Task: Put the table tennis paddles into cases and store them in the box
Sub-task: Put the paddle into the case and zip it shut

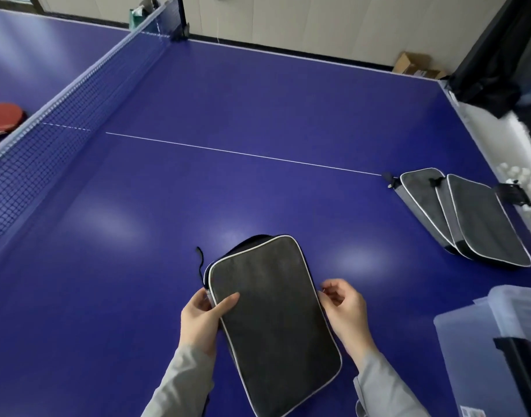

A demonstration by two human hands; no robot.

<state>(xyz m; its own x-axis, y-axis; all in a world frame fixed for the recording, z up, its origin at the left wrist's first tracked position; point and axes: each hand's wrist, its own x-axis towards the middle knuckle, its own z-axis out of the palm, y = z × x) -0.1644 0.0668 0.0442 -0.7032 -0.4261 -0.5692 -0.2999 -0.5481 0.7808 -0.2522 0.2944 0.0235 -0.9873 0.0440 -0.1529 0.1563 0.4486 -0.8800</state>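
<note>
A dark grey paddle case (pixel 273 323) with white piping lies on the blue table (pixel 258 115) in front of me. My left hand (pixel 202 317) grips its left edge, thumb on top. My right hand (pixel 345 308) pinches something small at the case's right edge, probably the zip pull. What is inside the case is hidden. Two more grey cases (pixel 465 218) lie overlapped at the right. A red paddle (pixel 3 117) rests beyond the net at the far left. A clear plastic box (pixel 499 332) stands at the lower right.
The net (pixel 77 94) crosses the table at the left. White balls (pixel 520 176) sit in a tray past the right edge, beside a black clamp (pixel 512 194). Cardboard boxes (pixel 414 66) lie on the floor beyond the far edge.
</note>
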